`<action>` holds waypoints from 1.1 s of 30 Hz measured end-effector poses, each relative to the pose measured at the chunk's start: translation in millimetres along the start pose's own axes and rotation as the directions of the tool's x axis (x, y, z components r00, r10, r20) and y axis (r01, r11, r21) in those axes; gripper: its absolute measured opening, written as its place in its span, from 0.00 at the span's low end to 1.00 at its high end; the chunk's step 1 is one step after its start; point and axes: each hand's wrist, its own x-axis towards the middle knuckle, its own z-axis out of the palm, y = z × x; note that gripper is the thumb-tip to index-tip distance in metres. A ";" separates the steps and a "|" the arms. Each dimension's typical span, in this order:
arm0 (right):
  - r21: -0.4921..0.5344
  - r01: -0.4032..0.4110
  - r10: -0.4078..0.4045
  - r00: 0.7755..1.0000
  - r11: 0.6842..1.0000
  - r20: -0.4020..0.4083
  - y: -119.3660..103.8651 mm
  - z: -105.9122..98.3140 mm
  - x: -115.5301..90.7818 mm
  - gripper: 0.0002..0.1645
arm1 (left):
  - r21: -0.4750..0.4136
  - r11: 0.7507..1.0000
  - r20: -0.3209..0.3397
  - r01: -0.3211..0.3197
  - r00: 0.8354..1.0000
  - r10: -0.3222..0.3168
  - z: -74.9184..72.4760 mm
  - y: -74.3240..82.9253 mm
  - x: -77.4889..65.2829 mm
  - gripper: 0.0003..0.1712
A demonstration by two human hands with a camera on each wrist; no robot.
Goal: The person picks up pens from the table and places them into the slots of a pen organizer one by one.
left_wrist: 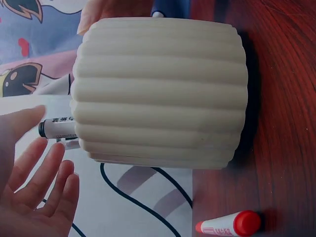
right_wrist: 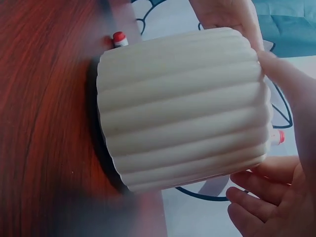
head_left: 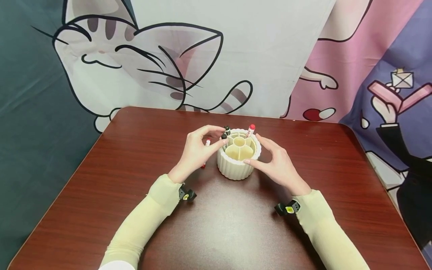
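A cream pen holder (head_left: 235, 169) with ribbed sides and several round-edged compartments stands upright on the table. Two black-capped markers (head_left: 227, 130) poke up at its left side, and a red-capped marker (head_left: 250, 131) leans at the back right. My right hand (head_left: 278, 165) holds the holder's rim, thumb at the front and fingers on the right side. At the left rim, my left hand (head_left: 197, 148) has its thumb and fingers spread around the black-capped markers. In the left wrist view its thumb is beside one marker (left_wrist: 59, 128), with a gap between marker and fingers.
Another red marker (left_wrist: 222, 225) lies on the table left of the holder, partly behind my left hand in the head view. The dark red wooden table (head_left: 162, 150) ends at a cartoon-printed cloth (head_left: 263, 56) behind it.
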 end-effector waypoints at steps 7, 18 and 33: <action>-0.057 0.040 -0.041 0.999 0.998 -0.018 -3.8 -1.3 -10.9 0.53 | -0.015 1.000 -0.029 0.027 0.999 -0.027 -13.2 -8.9 -3.7 0.14; -0.153 0.044 -0.051 0.998 0.987 -0.045 -14.1 -2.6 -33.9 0.53 | 0.129 0.969 -0.055 0.213 0.977 -0.208 -42.1 -39.5 -5.3 0.23; -0.088 0.114 -0.132 0.961 0.990 -0.244 -16.5 1.7 -38.6 0.40 | 0.321 0.887 0.128 0.332 0.913 -0.388 -40.5 -60.8 -16.3 0.36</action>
